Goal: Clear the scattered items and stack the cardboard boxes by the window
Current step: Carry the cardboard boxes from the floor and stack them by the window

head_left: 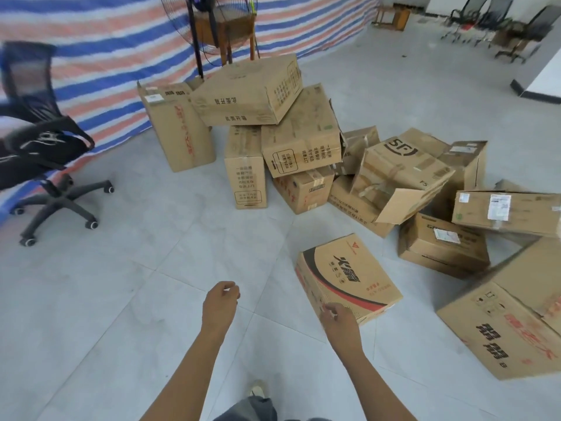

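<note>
The closest box [349, 278], the one with the red and black print, lies flat on the floor [145, 268] a little apart from the rest, with its corners sharp and its flaps closed. It looks light enough to lift, going by how clean the shape is. The right hand [337, 317] is at its near corner with the fingers curled, but I honestly can't tell if it's gripping the edge or just brushing it. The left hand [221, 299] hangs loosely curled over bare tile, holding nothing.

My worry is that a one-handed grab by a corner could let the box swing or slip, so I'd get the left hand onto the far side first.

Just behind it is the messy pile [303, 141], with boxes leaning on each other and the top one tilted. A flap is hanging open on the SF box [403, 165]. Pull the wrong one and the heap probably slides. A big box [510, 323] lies on the right, a desk chair [45, 153] stands off left, and a fan [206, 25] stands by the striped tarp [91, 41]. No window in view.
</note>
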A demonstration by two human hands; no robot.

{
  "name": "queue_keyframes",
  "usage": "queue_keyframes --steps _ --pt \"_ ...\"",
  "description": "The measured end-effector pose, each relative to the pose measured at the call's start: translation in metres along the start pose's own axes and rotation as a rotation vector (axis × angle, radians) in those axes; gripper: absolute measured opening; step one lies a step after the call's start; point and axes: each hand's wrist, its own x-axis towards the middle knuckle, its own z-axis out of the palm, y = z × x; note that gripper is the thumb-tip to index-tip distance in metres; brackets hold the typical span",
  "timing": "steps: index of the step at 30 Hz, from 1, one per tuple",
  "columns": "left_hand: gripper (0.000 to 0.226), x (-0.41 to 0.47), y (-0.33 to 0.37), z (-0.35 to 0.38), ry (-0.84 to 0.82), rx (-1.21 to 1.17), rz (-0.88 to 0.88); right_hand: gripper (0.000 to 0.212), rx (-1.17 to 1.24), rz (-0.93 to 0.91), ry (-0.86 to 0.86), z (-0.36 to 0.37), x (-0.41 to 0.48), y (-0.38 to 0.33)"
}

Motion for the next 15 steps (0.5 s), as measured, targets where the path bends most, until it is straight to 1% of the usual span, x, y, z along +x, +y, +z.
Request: queue_keyframes --steps 2,5,8,11,15 --pt "0.014 0.022 0.010 0.002 -0.009 0.014 -0.034 0.033 -0.034 -0.011 -0.020 0.009 0.024 -0.023" --pt "0.013 0.043 0.006 0.009 -0.051 0.052 -0.132 0.033 -0.091 0.008 -0.086 0.024 0.051 -0.036" --pt "0.013 0.078 0.011 0.011 -0.017 0.055 -0.192 0.032 -0.141 0.021 -0.155 0.034 0.090 -0.049" --pt "0.014 0.136 0.038 0.013 0.056 0.021 -0.200 0.035 -0.142 0.003 -0.191 0.039 0.154 -0.078" --pt "0.015 0.211 0.097 0.020 0.122 -0.024 -0.141 0.036 -0.082 -0.077 -0.211 0.041 0.247 -0.149"
